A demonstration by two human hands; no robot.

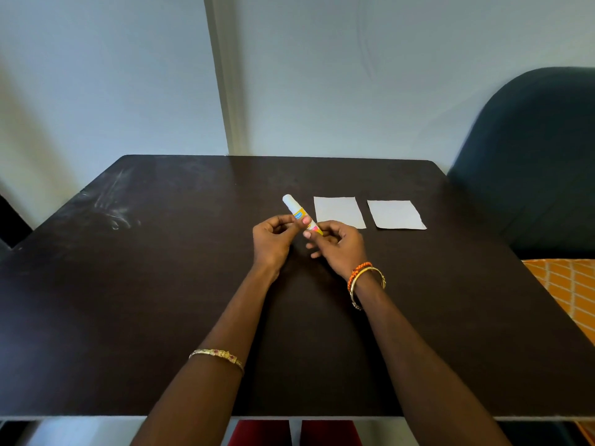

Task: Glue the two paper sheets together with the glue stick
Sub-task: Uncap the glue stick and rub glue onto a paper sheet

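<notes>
Head view shows us both of our hands meeting over the middle of the dark tabletop (161, 284). Our left hand (273, 241) has its fingers curled, thumb and fingertips pinching the middle of the glue stick (301, 214). Our right hand (339, 244) grips the lower, yellow end of the same stick with thumb and curled fingers. We hold the stick tilted, its white capped end pointing up and away toward the far edge, lifted off the tabletop as far as we can tell.

Just right of the stick lie the 2 paper sheets, flat and side by side, apart from each other with a strip of bare tabletop between them. We see the left sheet (339, 211) just beyond our right hand, and the right sheet (396, 214) nearer the right edge. Both sit in the far half of the tabletop.

We wear a gold bangle (216, 356) on the left forearm and an orange and gold pair of bangles (365, 278) at the right wrist. Beyond the far right corner stands a dark chair (534, 156), and a pale wall (96, 75) rises behind the far edge.
</notes>
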